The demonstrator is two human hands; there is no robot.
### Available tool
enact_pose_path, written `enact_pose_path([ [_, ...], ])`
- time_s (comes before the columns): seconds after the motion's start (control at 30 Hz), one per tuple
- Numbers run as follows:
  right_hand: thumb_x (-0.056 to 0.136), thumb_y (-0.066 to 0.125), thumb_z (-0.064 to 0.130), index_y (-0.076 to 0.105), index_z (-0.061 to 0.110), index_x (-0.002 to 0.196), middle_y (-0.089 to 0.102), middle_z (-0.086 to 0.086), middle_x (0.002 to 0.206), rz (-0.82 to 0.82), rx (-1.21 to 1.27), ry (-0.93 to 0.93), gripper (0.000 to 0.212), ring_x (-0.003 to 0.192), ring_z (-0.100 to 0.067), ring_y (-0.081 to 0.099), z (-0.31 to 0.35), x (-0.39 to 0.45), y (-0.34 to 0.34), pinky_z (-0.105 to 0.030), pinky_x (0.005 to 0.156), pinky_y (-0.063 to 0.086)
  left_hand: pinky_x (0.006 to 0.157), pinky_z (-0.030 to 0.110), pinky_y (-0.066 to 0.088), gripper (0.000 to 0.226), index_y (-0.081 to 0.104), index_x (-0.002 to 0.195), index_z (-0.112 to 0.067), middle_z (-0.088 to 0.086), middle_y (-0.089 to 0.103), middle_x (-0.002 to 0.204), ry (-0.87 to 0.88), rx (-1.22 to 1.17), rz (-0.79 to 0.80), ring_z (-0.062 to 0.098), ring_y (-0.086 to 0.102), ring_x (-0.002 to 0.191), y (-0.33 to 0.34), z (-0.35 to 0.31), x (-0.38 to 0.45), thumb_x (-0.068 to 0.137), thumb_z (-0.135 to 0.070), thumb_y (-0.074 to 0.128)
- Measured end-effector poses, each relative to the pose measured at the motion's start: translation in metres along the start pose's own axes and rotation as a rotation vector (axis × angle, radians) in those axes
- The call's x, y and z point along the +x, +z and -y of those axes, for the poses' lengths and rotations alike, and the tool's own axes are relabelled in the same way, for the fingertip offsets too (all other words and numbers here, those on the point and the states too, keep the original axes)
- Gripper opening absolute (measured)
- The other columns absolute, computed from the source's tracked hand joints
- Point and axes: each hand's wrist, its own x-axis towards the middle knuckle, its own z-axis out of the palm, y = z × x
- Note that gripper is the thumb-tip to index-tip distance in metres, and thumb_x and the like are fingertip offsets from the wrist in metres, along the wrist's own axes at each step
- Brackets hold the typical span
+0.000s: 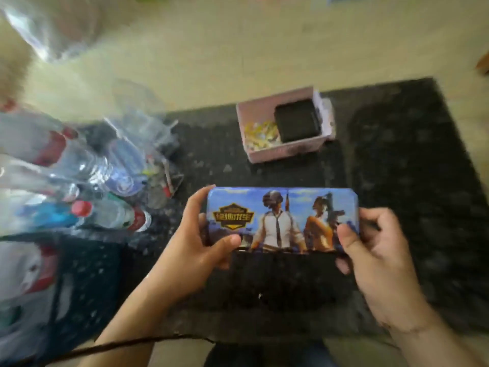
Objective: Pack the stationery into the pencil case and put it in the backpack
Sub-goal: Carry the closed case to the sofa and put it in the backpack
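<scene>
A rectangular pencil case [283, 221] with a blue printed lid showing two game figures is held level above a dark speckled mat [412, 181]. My left hand [195, 242] grips its left end, thumb on the lid and fingers curled round the far edge. My right hand [370, 250] grips its right end, thumb pressed on the lid. The lid looks closed. No backpack can be made out.
A small pink box [280, 152] with yellow bits and a black block inside stands on the mat behind the case. Plastic-wrapped bottles with red caps [79, 181] lie at the left. Pale floor lies beyond the mat. A dark cord [132, 343] crosses the bottom.
</scene>
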Motion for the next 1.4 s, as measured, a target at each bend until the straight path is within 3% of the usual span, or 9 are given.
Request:
enact_pose_path([
  [0.37,0.091,0.061,0.011,0.058,0.018,0.087,0.07,-0.003,0.077,-0.321,0.17,-0.108,0.008,0.062,-0.013,0.062,0.197,-0.045,-0.095,-0.028,0.049,0.044,0.053,0.033,0.046,0.066,0.041,0.133,-0.039,0.014,0.074,0.093,0.031,-0.113,0.244,0.027,0.058,0.061,0.058,-0.218,-0.009,0.084,-0.004,0.067],
  [0.63,0.089,0.064,0.013,0.057,0.016,0.088,0.069,-0.004,0.073,-0.517,0.272,-0.184,0.008,0.056,-0.011,0.061,0.242,-0.095,-0.142,-0.028,0.047,0.039,0.091,0.073,0.035,0.072,0.054,0.119,-0.049,0.02,0.069,0.111,0.069,-0.24,0.444,0.048,0.057,0.096,0.098,-0.287,-0.007,0.059,-0.026,0.086],
  [0.77,0.088,0.065,0.014,0.056,0.016,0.086,0.071,-0.008,0.073,-0.656,0.323,-0.213,0.009,0.067,-0.024,0.063,0.248,-0.133,-0.17,-0.036,0.054,0.046,0.074,0.049,0.046,0.071,0.051,0.127,-0.042,0.018,0.069,0.113,0.114,-0.207,0.634,0.045,0.059,0.09,0.133,-0.309,-0.012,0.066,-0.023,0.082],
  [0.83,0.088,0.065,0.015,0.056,0.012,0.09,0.072,-0.012,0.078,-0.746,0.344,-0.221,0.009,0.07,-0.025,0.067,0.248,-0.159,-0.185,-0.034,0.055,0.05,0.077,0.055,0.049,0.067,0.051,0.128,-0.039,0.017,0.068,0.116,0.138,-0.167,0.745,0.051,0.06,0.096,0.158,-0.319,-0.02,0.069,-0.019,0.079],
  [0.93,0.088,0.063,0.015,0.056,0.008,0.096,0.073,-0.006,0.071,-0.901,0.392,-0.238,0.013,0.059,-0.014,0.069,0.241,-0.207,-0.215,-0.024,0.048,0.05,0.054,0.032,0.049,0.068,0.05,0.13,-0.037,0.014,0.07,0.112,0.171,-0.089,0.896,0.031,0.063,0.077,0.208,-0.334,-0.044,0.071,-0.017,0.078],
  [1.0,0.085,0.067,0.024,0.06,0.012,0.094,0.074,-0.004,0.073,-1.01,0.376,-0.24,0.017,0.061,-0.014,0.07,0.232,-0.247,-0.236,-0.032,0.058,0.053,0.047,0.024,0.042,0.064,0.051,0.127,-0.039,0.014,0.072,0.105,0.144,-0.052,1.007,0.024,0.054,0.067,0.245,-0.341,-0.067,0.076,-0.011,0.075],
  [1.1,0.07,0.074,0.047,0.063,0.017,0.092,0.074,-0.008,0.086,-1.194,0.388,-0.254,0.039,0.076,-0.023,0.07,0.216,-0.314,-0.265,-0.043,0.066,0.054,0.045,0.023,0.041,0.058,0.052,0.122,-0.043,0.014,0.071,0.092,0.125,0.018,1.191,0.02,0.046,0.057,0.305,-0.345,-0.113,0.077,-0.01,0.07],
  [1.23,0.088,0.062,0.019,0.058,0.008,0.1,0.071,-0.012,0.097,-1.428,0.436,-0.259,0.017,0.089,-0.027,0.069,0.184,-0.41,-0.297,-0.043,0.076,0.056,0.047,0.025,0.04,0.065,0.054,0.124,-0.035,0.01,0.073,0.087,0.1,0.069,1.388,0.028,0.048,0.074,0.387,-0.335,-0.192,0.069,-0.008,0.074],
  [1.4,0.09,0.061,0.02,0.056,0.016,0.1,0.072,-0.009,0.093,-1.645,0.497,-0.218,0.011,0.077,-0.021,0.071,0.143,-0.526,-0.32,-0.027,0.054,0.053,0.049,0.024,0.04,0.065,0.055,0.124,-0.034,0.005,0.074,0.086,0.103,0.199,1.634,0.015,0.061,0.063,0.461,-0.311,-0.308,0.07,-0.004,0.078],
])
